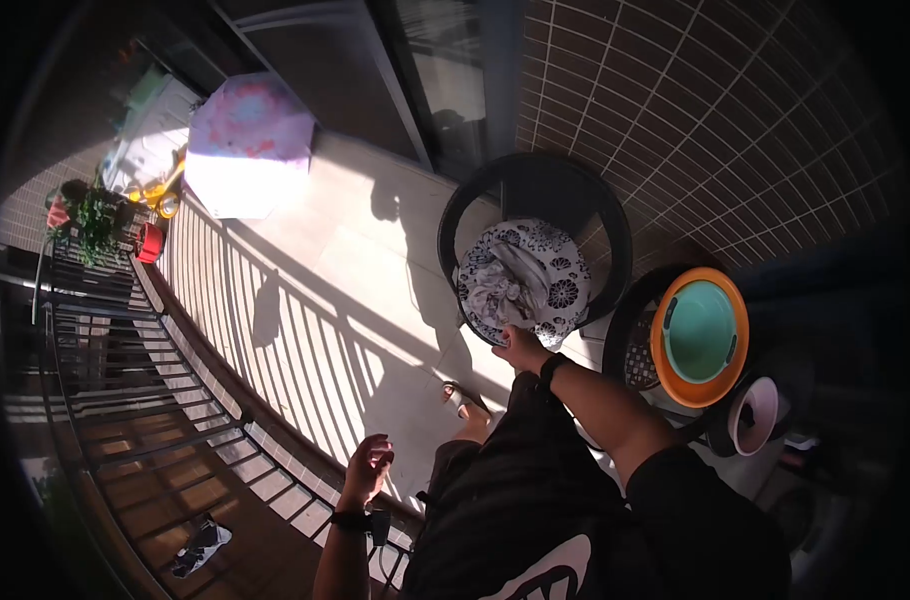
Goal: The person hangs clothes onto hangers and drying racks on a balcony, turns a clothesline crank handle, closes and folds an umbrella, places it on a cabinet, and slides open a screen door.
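Note:
A round dark-framed chair (615, 222) stands by the tiled wall, with a white cushion (567, 290) in a dark flower print on its seat. Crumpled pale patterned cloth (505, 285) is bunched on top of the cushion. My right hand (523, 350) is at the near edge of the chair, fingers closed against the rim and the cushion's border. What lies inside its grip is hidden. Near the railing, my left hand (370, 465) hangs in the air with loosely curled fingers, nothing visible in it, apart from the chair.
Stacked orange (733, 375) and green (700, 330) basins stand right of the chair, with a pink basin (753, 415) beyond. A metal railing (165, 415) runs along the left. Farther off are an octagonal table (250, 150), a potted plant (95, 225) and a red pot (150, 243).

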A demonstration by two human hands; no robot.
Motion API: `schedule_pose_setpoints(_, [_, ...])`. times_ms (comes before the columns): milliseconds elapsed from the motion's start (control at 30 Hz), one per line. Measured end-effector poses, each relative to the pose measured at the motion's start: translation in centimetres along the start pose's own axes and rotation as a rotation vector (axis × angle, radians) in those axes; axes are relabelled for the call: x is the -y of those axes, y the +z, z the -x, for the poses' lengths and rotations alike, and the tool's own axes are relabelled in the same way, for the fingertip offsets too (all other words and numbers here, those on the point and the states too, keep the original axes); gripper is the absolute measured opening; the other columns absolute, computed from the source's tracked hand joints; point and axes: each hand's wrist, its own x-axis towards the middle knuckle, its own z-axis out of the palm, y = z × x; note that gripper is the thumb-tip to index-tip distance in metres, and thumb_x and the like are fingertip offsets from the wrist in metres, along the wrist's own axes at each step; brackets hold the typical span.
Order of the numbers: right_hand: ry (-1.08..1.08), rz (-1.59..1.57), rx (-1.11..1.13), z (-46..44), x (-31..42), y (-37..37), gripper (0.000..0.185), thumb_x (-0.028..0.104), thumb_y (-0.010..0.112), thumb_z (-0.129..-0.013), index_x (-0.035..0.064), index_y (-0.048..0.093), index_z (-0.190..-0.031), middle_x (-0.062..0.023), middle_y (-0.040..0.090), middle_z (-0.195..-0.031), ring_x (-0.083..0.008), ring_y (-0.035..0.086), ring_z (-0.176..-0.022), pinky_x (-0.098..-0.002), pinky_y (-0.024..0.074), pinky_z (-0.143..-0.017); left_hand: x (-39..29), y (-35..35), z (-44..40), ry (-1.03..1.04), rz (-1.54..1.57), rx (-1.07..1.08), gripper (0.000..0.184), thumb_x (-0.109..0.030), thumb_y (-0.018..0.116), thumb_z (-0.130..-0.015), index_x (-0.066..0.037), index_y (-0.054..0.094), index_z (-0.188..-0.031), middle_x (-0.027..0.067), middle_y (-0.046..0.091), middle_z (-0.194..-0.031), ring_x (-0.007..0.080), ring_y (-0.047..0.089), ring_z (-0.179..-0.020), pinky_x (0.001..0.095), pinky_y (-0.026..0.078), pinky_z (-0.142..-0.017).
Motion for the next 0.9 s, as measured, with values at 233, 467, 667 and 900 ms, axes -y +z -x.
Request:
schedule_pose_setpoints(233, [0.226,0.22,-0.117,-10.2,-3.4,2.1,0.09,0.04,0.083,-0.07,0.0031,0.037,-0.138,-0.027,0.04,-0.14,-0.0437,0.045,-0.125,-0.0465,0.0468,-0.097,-13.4,-0.8,-14.2,0.049,-0.34,0.104,0.035,-0.008,0.064,-0.09,-0.004,0.057,-0.124,0.0112,0.066,-0.112,0.021,0.067,-0.096,0.0333,0.054,-0.084])
schedule_pose_setpoints(467, [0.408,0.393,-0.201,-18.9,-4.8,-0.8,0.116,0.045,0.089,-0.061,0.0255,0.021,-0.153,-0.0246,0.012,-0.158,-0.0475,0.02,-0.142,-0.0695,0.0259,-0.107,-12.7,1.8,-20.0,-0.151,-0.428,0.223,0.034,-0.006,0.066,-0.089,-0.005,0.059,-0.122,0.0106,0.066,-0.111,0.0199,0.068,-0.096,0.0314,0.055,-0.082])
schedule_pose_setpoints(667, [0.337,0.282,0.053,-21.4,-8.5,0.8,0.112,0.038,0.09,-0.058,0.0209,0.029,-0.151,-0.0209,0.032,-0.15,-0.043,0.035,-0.135,-0.0583,0.0332,-0.108,-12.6,3.0,-23.9,-0.128,-0.516,0.39,0.034,-0.009,0.066,-0.091,-0.004,0.056,-0.123,0.0103,0.066,-0.112,0.0199,0.067,-0.099,0.0327,0.055,-0.083])
schedule_pose_setpoints(900, [0.38,0.004,-0.28,-16.1,-12.7,6.2,0.04,0.016,0.068,-0.076,0.0068,0.065,-0.115,-0.0203,0.063,-0.114,-0.0376,0.057,-0.113,-0.0442,0.0465,-0.096,-14.3,3.8,-26.7,-0.014,-0.659,0.485,0.033,-0.007,0.064,-0.09,-0.004,0.058,-0.122,0.0112,0.066,-0.111,0.0196,0.068,-0.094,0.0318,0.056,-0.079])
